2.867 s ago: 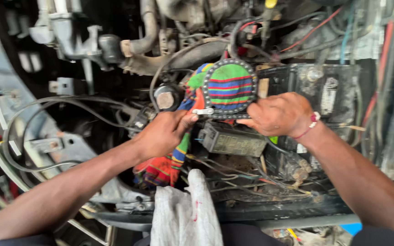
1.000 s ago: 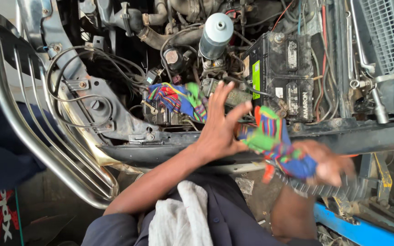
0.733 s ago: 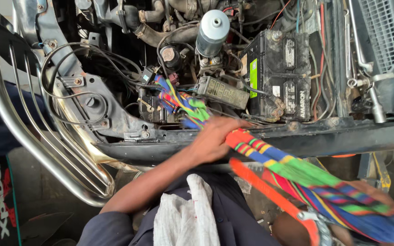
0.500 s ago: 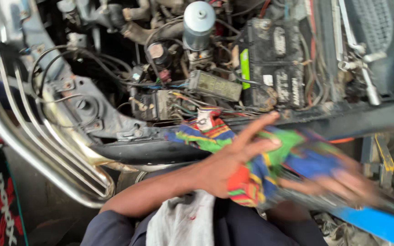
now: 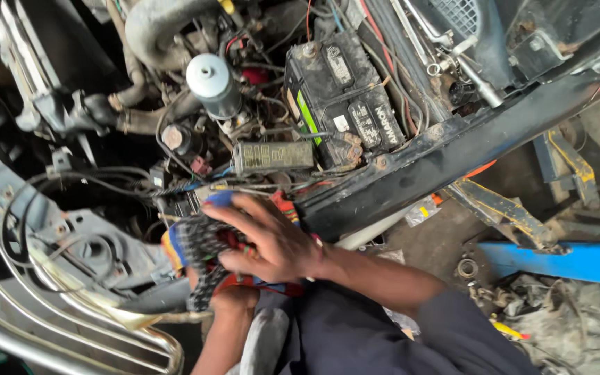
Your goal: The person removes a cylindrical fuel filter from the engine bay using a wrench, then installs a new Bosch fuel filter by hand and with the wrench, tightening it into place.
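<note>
A multicoloured woven cloth [image 5: 198, 251] is bunched up at the front edge of an open engine bay. My right hand [image 5: 272, 242] lies on top of it, fingers spread and curled over the bundle. Just below, my left hand [image 5: 235, 298] grips the cloth from underneath and is mostly hidden by it and by the right hand. Both hands hover just in front of a small grey fuse box [image 5: 272, 156] and a tangle of wires.
A black car battery [image 5: 342, 104] sits behind the fuse box, with a silver canister [image 5: 212, 83] and a thick hose [image 5: 153, 24] to its left. Chrome guard bars [image 5: 71, 326] curve at lower left. A blue metal beam [image 5: 564, 260] lies at right. A white rag [image 5: 262, 340] hangs at my waist.
The cloth, earlier wedged in the engine bay, was pulled out and stretched to the right; now it is gathered into a bundle between both hands. The view has swung right.
</note>
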